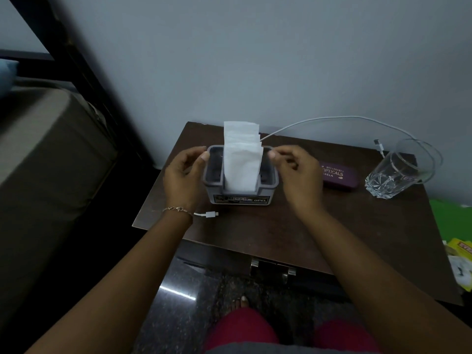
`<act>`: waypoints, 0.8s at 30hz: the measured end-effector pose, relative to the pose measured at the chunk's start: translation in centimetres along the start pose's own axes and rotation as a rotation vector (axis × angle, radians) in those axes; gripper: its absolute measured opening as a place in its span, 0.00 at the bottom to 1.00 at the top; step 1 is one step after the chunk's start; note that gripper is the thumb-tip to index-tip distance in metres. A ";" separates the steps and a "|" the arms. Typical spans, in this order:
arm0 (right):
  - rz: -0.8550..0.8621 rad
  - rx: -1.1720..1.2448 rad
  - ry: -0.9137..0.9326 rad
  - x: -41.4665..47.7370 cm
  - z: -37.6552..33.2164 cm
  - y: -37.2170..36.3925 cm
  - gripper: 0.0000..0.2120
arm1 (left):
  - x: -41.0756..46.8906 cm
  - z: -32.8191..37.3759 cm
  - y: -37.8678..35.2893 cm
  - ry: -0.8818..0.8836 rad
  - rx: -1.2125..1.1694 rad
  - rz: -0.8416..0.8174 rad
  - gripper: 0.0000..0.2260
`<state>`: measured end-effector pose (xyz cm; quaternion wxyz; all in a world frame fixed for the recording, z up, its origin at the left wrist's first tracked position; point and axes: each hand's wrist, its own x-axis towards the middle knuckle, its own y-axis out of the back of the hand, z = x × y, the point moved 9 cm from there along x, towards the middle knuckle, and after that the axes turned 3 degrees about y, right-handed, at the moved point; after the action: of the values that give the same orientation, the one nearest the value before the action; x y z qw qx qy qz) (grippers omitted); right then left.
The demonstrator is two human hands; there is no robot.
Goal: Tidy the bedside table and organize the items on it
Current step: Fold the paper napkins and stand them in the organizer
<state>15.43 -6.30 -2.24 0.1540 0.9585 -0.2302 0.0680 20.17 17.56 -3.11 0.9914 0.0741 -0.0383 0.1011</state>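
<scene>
The grey plastic tissue holder (240, 175) sits mid-table (281, 226); both hands' fingers (204, 156) pinch its rim at nine and three o'clock, probably to square it.

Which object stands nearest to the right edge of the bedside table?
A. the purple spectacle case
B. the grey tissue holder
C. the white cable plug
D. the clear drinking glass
D: the clear drinking glass stands farthest right on the bedside table, beyond the purple spectacle case.
</scene>
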 end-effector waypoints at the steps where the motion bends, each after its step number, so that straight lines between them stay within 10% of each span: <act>1: 0.060 0.008 -0.024 -0.5 0.6 0.9 0.07 | -0.2 -0.7 0.5 0.041 -0.019 0.035 0.08; 11: -0.030 0.020 -0.200 -4.0 5.1 -2.0 0.22 | -2.6 -3.6 -2.3 0.191 -0.102 -0.223 0.16; 24: 0.034 -0.012 -0.223 0.3 5.6 -3.3 0.15 | 1.4 -3.8 -3.3 0.199 -0.014 -0.187 0.13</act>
<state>17.53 -5.45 -8.37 0.1318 0.9551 -0.2626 -0.0380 22.49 15.22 -7.18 0.9959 0.0600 0.0665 0.0149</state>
